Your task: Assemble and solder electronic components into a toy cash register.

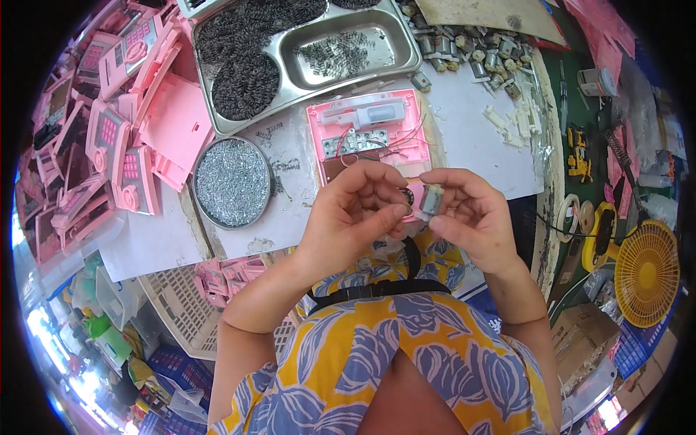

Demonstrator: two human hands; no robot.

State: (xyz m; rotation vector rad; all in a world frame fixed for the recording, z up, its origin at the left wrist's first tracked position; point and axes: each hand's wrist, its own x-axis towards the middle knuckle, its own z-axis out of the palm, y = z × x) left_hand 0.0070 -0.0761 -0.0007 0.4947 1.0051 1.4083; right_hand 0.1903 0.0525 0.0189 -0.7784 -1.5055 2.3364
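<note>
My right hand (473, 221) pinches a small silver motor (432, 199) between thumb and fingertips. Close beside it, my left hand (362, 203) has its fingers curled and its thumb and forefinger together on a small dark round part (408, 196), whose kind I cannot make out. Both hands hover over the near edge of an open pink plastic housing (316, 130) on the table. Inside the housing lie a pale cylindrical unit (380, 113), a grey metal-looking piece (355, 143) and thin red wires. My fingers hide the housing's near part.
A steel compartment tray (406, 69) of dark springs stands at the back, with a round dish of silver screws (232, 185) nearer left. Pink housings (174, 127) pile up at the left. More motors (493, 61) and white plastic pieces (511, 123) lie right. A yellow fan (647, 272) is far right.
</note>
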